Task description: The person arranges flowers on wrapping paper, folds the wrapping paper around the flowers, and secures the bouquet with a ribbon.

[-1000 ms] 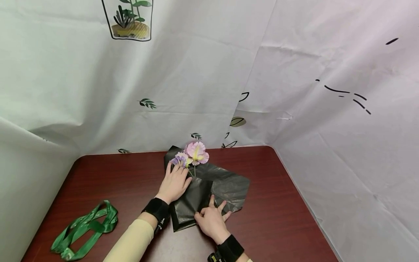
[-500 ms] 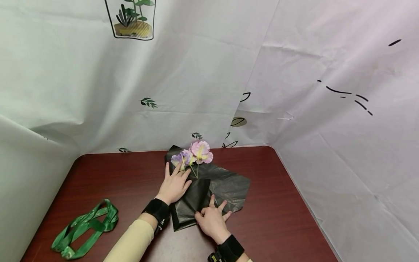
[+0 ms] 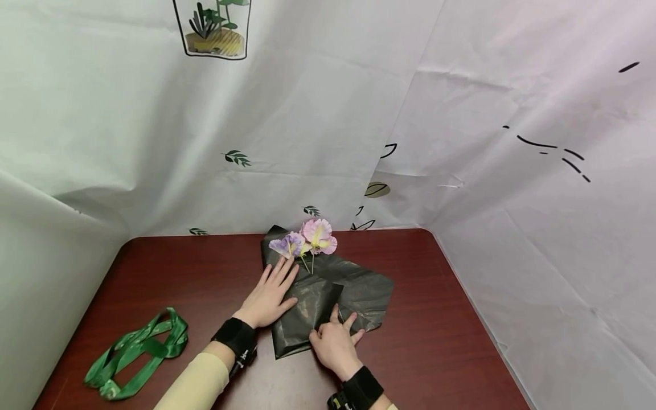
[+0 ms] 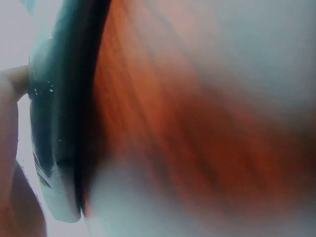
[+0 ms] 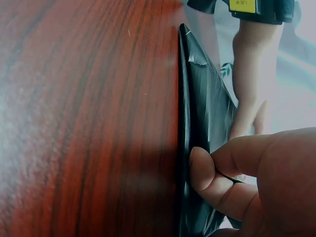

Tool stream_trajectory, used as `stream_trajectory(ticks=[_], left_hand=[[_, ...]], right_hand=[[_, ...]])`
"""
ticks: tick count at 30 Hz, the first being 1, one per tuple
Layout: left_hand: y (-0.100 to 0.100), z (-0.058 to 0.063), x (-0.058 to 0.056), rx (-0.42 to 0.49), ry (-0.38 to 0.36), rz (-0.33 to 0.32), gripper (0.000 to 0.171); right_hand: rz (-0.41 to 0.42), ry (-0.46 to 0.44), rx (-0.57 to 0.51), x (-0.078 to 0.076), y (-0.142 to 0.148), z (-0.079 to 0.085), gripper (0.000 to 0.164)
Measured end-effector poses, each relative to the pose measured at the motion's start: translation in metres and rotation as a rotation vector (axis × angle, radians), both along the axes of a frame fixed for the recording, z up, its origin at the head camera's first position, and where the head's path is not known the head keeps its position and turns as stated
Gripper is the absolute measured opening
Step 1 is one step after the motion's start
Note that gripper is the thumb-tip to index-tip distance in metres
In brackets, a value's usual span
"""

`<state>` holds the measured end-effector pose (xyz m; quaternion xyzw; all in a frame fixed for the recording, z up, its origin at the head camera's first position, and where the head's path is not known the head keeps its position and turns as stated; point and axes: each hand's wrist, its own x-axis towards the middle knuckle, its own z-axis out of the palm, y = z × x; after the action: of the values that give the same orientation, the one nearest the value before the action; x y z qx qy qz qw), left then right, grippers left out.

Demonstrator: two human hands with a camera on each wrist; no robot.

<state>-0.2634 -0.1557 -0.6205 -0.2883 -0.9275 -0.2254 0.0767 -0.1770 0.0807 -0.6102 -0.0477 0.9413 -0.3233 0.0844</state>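
Note:
Black wrapping paper (image 3: 307, 310) lies folded on the table, its front flap turned over the stems of two artificial flowers. One is a pink flower (image 3: 319, 236), the other a purple flower (image 3: 289, 245); both heads stick out above the flap. My left hand (image 3: 269, 296) rests on the paper's left side, fingers straight, tips just below the purple bloom. At the flap's lower right, my right hand (image 3: 335, 347) pinches the paper edge between thumb and bent index finger, the other fingers spread. The right wrist view shows this pinch on the black paper (image 5: 200, 94) up close.
A looped green ribbon (image 3: 140, 353) lies at the left of the reddish-brown table (image 3: 435, 353). White printed cloth (image 3: 318, 114) hangs behind the table and along both sides. The left wrist view is mostly blurred.
My left hand has drawn back from the purple flower and slid down the paper's left edge. The flap's upper corner has shifted right. The right hand keeps its place; the head view has shifted slightly.

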Motion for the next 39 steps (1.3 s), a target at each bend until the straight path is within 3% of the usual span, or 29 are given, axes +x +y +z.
stream_trajectory(ticks=[3, 10, 15, 20, 25, 32, 36, 39], left_hand=[[-0.004, -0.008, 0.007, -0.009, -0.092, -0.047, 0.084], [-0.006, -0.016, 0.022, 0.002, -0.163, -0.098, 0.087], [-0.006, -0.018, 0.027, -0.039, -0.203, -0.053, 0.087], [-0.006, -0.012, 0.026, -0.091, -0.282, 0.071, 0.087], [-0.007, 0.002, 0.020, -0.143, -0.333, 0.213, 0.089], [-0.007, 0.025, -0.003, -0.225, -0.386, 0.350, 0.084], [-0.013, 0.023, -0.018, -0.265, -0.361, 0.408, 0.087], [-0.019, 0.016, -0.026, -0.254, -0.392, 0.414, 0.089]], right_hand=[[0.005, -0.017, 0.010, 0.000, 0.000, 0.007, 0.047], [0.003, -0.048, 0.082, 0.001, -0.003, 0.029, 0.041], [0.002, -0.042, 0.118, 0.000, -0.002, 0.031, 0.040], [0.001, -0.027, 0.142, 0.001, -0.003, 0.032, 0.040], [0.001, -0.017, 0.141, 0.000, -0.004, 0.028, 0.045], [0.007, -0.015, 0.124, 0.001, -0.005, 0.027, 0.046], [0.008, -0.027, 0.123, 0.000, -0.004, 0.026, 0.047], [0.009, -0.027, 0.114, -0.001, -0.003, 0.023, 0.047]])
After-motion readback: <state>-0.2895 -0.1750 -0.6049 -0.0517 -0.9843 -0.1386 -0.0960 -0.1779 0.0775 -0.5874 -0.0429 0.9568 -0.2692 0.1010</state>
